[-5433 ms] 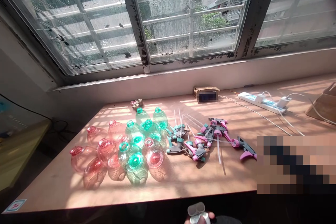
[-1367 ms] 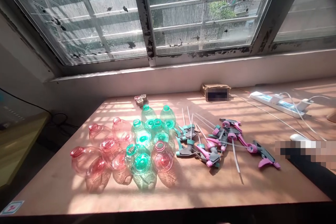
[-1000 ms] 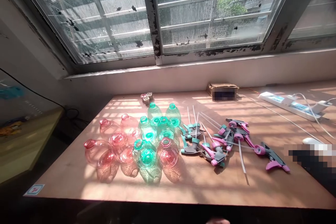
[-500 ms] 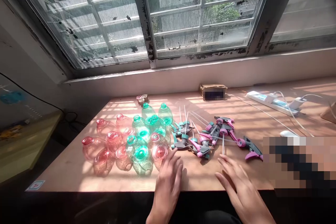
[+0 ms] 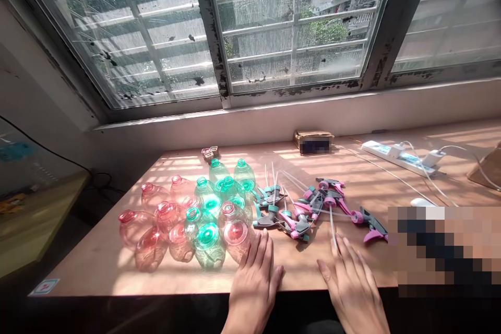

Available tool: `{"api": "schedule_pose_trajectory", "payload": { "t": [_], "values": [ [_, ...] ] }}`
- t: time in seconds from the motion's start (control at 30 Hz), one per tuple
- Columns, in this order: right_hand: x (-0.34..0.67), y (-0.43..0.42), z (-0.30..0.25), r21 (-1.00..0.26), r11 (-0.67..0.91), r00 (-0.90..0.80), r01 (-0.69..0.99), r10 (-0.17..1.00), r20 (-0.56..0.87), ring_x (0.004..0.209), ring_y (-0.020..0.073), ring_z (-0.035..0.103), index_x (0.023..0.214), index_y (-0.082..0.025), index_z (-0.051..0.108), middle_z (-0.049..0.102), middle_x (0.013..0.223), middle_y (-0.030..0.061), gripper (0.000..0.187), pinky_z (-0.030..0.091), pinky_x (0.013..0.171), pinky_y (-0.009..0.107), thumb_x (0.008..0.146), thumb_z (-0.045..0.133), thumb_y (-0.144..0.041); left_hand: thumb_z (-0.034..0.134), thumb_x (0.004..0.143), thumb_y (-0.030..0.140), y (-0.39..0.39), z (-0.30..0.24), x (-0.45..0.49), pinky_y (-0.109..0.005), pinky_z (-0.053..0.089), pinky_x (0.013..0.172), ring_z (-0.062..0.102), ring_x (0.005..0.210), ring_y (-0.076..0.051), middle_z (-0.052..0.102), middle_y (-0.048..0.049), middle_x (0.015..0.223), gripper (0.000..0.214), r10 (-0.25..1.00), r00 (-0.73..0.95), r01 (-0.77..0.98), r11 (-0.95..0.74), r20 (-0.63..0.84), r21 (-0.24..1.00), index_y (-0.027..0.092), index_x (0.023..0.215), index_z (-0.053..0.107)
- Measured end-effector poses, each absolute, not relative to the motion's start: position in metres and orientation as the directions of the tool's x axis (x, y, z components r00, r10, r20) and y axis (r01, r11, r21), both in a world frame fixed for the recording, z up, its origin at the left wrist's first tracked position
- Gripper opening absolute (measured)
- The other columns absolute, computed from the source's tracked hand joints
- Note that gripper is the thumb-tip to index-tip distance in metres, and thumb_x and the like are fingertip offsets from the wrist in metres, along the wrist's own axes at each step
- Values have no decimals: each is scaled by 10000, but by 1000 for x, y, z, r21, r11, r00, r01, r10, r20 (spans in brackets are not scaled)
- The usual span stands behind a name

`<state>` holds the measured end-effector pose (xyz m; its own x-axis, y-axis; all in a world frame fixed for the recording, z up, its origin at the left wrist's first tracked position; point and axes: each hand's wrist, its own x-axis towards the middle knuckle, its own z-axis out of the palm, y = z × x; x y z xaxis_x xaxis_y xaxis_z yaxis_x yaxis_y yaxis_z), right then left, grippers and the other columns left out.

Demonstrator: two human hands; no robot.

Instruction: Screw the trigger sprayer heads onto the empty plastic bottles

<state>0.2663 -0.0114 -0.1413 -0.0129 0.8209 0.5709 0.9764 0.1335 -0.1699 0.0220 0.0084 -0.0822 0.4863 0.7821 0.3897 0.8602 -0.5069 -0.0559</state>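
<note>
My left hand [image 5: 254, 282] lies flat and open on the wooden table [image 5: 97, 266] near its front edge, fingertips just beside a pink bottle [image 5: 234, 227]. My right hand [image 5: 352, 284] also lies flat and open, fingertips close to a white dip tube [image 5: 332, 222]. A cluster of clear pink bottles [image 5: 152, 224] and green bottles [image 5: 213, 201] lies left of centre. A pile of pink and teal trigger sprayer heads [image 5: 301, 209] with white tubes lies beyond both hands.
A power strip [image 5: 395, 154] with plugged white cables lies at the back right, a small cardboard box [image 5: 313, 141] against the wall, small blocks [image 5: 209, 153] behind the bottles. A barred window runs along the back. A blurred patch covers the right front.
Both hands, out of view a second ago, have come up onto the table's front edge and now rest flat. The camera has shifted slightly.
</note>
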Motion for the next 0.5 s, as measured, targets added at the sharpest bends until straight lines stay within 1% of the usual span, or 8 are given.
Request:
{"api": "schedule_pose_trajectory", "payload": {
  "t": [0.07, 0.2, 0.27, 0.3, 0.37, 0.43, 0.47, 0.5],
  "values": [
    [266, -12, -142, -155, 130, -21, 979, 826, 563, 1443, 421, 458, 1678, -131, 75, 408, 1628, 231, 688, 369, 1156, 629, 1107, 333, -416, 486, 1058, 382, 9, -85, 21, -409, 466, 1167, 426, 1508, -275, 446, -126, 1634, 635, 778, 489, 862, -500, 394, -84, 106, 1596, 289],
    [263, -13, -140, -142, 155, -48, 978, 823, 566, 1469, 414, 421, 1685, -218, 39, 402, 1650, 143, 656, 365, 1154, 651, 1098, 319, -296, 495, 1053, 403, 10, -88, 19, -421, 476, 1159, 440, 1499, -280, 477, -114, 1616, 621, 766, 489, 861, -499, 418, -93, 124, 1582, 327],
    [261, -11, -141, -148, 146, -37, 978, 823, 567, 1471, 405, 420, 1685, -225, 33, 392, 1654, 135, 663, 369, 1157, 650, 1096, 329, -288, 490, 1054, 408, 10, -88, 19, -421, 478, 1156, 447, 1495, -281, 482, -111, 1612, 602, 766, 488, 862, -498, 418, -92, 129, 1570, 353],
    [261, -10, -141, -150, 138, -29, 979, 822, 569, 1467, 404, 429, 1685, -206, 48, 391, 1651, 150, 664, 372, 1158, 650, 1096, 338, -303, 486, 1055, 411, 10, -88, 19, -420, 481, 1154, 451, 1492, -281, 482, -109, 1611, 592, 770, 485, 864, -495, 415, -93, 128, 1562, 368],
    [262, -9, -142, -155, 125, -14, 980, 822, 570, 1448, 414, 455, 1672, -139, 172, 424, 1623, 189, 632, 400, 1139, 668, 1095, 324, -347, 478, 1058, 417, 10, -87, 18, -416, 490, 1144, 469, 1481, -282, 489, -108, 1606, 577, 771, 486, 865, -491, 412, -101, 124, 1547, 393],
    [270, -12, -138, -187, 154, -28, 970, 836, 547, 1403, 439, 508, 1586, -86, 416, 522, 1549, 208, 617, 473, 1080, 688, 1090, 288, -430, 473, 1059, 415, 10, -85, 18, -410, 497, 1135, 489, 1467, -280, 500, -109, 1598, 569, 763, 490, 862, -495, 420, -106, 120, 1541, 401],
    [276, -16, -135, -223, 183, -41, 958, 851, 523, 1356, 446, 560, 1498, -104, 556, 602, 1481, 194, 624, 531, 1031, 675, 1081, 289, -483, 474, 1059, 413, 11, -85, 19, -408, 499, 1132, 498, 1461, -279, 505, -109, 1594, 567, 759, 493, 860, -499, 426, -105, 121, 1540, 403],
    [283, -21, -129, -274, 215, -57, 937, 870, 489, 1288, 441, 626, 1390, -158, 675, 689, 1390, 162, 618, 593, 971, 637, 1066, 317, -544, 479, 1057, 412, 11, -84, 19, -406, 501, 1130, 505, 1457, -277, 508, -109, 1592, 567, 755, 494, 858, -504, 430, -101, 125, 1540, 403]
  ]
}}
